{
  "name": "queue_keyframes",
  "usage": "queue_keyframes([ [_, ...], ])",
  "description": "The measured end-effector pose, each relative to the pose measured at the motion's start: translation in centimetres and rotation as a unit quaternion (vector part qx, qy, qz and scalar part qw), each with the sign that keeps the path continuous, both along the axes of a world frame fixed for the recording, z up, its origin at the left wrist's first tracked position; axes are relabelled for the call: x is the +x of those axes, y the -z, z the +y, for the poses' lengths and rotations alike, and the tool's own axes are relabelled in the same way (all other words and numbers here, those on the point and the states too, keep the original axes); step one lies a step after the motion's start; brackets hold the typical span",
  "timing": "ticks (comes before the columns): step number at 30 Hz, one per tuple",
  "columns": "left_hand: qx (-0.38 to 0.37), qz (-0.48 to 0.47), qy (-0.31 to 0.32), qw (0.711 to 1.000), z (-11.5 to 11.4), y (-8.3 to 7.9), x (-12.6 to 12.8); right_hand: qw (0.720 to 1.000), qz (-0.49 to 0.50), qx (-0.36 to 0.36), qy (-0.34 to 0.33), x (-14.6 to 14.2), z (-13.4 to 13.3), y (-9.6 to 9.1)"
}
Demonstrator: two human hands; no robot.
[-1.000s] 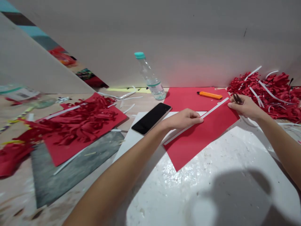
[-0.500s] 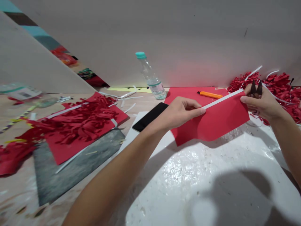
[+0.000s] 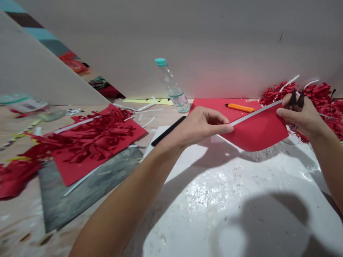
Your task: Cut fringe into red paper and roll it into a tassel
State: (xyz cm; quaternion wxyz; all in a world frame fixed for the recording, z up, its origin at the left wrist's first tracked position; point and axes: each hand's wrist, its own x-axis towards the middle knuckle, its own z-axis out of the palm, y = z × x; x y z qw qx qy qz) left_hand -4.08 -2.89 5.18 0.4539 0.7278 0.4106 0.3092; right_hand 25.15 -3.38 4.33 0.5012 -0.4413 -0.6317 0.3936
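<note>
Since a second earlier, the red sheet (image 3: 258,132) had risen off the white board (image 3: 214,210) and shifted right, both hands going with it. The left hand (image 3: 206,123) pinched it beside the white strip (image 3: 257,112) along its upper edge; the right hand (image 3: 302,116) pinched its right end, with one dark two-bladed tool (image 3: 297,101) among the fingers. Two clear bottles, a standing one (image 3: 174,89) and another at far left (image 3: 26,104), bore labels too small to read. The sheet's lower edge curved above the board, which stretched broadly toward the near side; the back wall (image 3: 227,50) bounded the far side, behind one orange cutter (image 3: 239,107) on a second red sheet (image 3: 203,103). One phone (image 3: 168,131) lay beyond the left forearm. A third red sheet (image 3: 64,173) bore cut strips (image 3: 93,142) and overlapped one grey mat (image 3: 88,196).
</note>
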Motion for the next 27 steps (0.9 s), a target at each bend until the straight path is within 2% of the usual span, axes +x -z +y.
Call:
queue_keyframes([
  [4, -0.059, 0.017, 0.055, 0.997, -0.4, -0.9, -0.6, 0.999, 0.01, -0.033, -0.014, 0.2, 0.0, 0.1],
  [7, -0.152, 0.058, 0.152, 0.975, 0.2, -0.6, -1.5, 0.996, -0.034, -0.075, -0.036, 0.1, -0.1, 0.2],
  [10, -0.27, 0.088, 0.279, 0.917, 1.8, 1.4, -2.2, 0.991, -0.068, -0.109, -0.048, -0.3, 0.3, 0.9],
  [12, -0.31, 0.12, 0.309, 0.891, 2.9, 3.4, -2.3, 0.985, -0.101, -0.132, -0.052, -0.5, 0.9, 2.0],
  [15, -0.319, 0.176, 0.303, 0.881, 4.1, 6.0, -2.0, 0.957, -0.22, -0.173, -0.077, -0.7, 2.3, 4.2],
  [18, -0.271, 0.215, 0.267, 0.899, 4.6, 7.2, -1.7, 0.951, -0.294, -0.08, -0.055, -0.9, 3.2, 5.6],
  [22, -0.138, 0.268, 0.178, 0.937, 4.8, 6.9, -1.7, 0.959, -0.277, 0.051, 0.036, -2.1, 2.4, 4.9],
  [24, -0.097, 0.296, 0.173, 0.934, 4.7, 6.6, -1.8, 0.953, -0.285, 0.099, 0.038, -3.1, 1.1, 3.9],
  [27, -0.061, 0.35, 0.215, 0.91, 4.1, 6.0, -1.7, 0.927, -0.322, 0.191, 0.038, -4.7, -1.0, 2.7],
])
